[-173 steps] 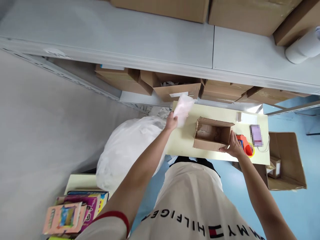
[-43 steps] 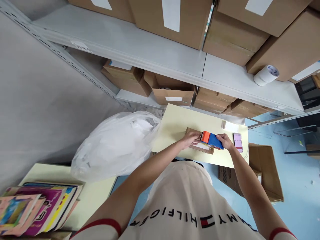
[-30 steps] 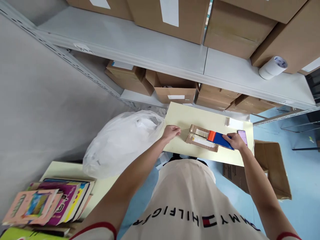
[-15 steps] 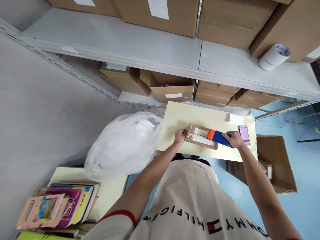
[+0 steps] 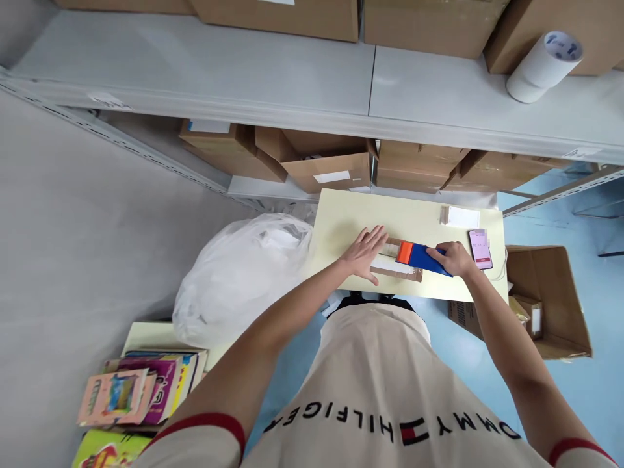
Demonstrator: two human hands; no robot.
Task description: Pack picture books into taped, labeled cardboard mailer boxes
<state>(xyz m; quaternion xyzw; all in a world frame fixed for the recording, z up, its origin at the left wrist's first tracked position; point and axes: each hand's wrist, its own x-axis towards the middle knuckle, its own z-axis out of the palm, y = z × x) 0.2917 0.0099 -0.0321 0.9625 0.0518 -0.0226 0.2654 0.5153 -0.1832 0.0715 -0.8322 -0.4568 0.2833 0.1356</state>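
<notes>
A small closed cardboard box (image 5: pixel 397 270) with white labels lies on the pale yellow table (image 5: pixel 341 224). My left hand (image 5: pixel 366 251) rests flat on the box's left end with fingers stretched out. My right hand (image 5: pixel 453 259) grips the blue handle of an orange and blue tape dispenser (image 5: pixel 418 255), which presses on the top of the box at its right end.
A phone (image 5: pixel 480 247) and a small label pad (image 5: pixel 458 216) lie at the table's right end. A full white plastic bag (image 5: pixel 241 276) sits left of the table. Open cartons (image 5: pixel 550 299) stand on the blue floor at right. Colourful books (image 5: pixel 136 396) are stacked lower left. Shelving with cartons and a tape roll (image 5: pixel 543 65) is above.
The open box seen earliest is closed. My left hand went from the box's left edge to lying flat on top of it. The tape dispenser stays at the right end.
</notes>
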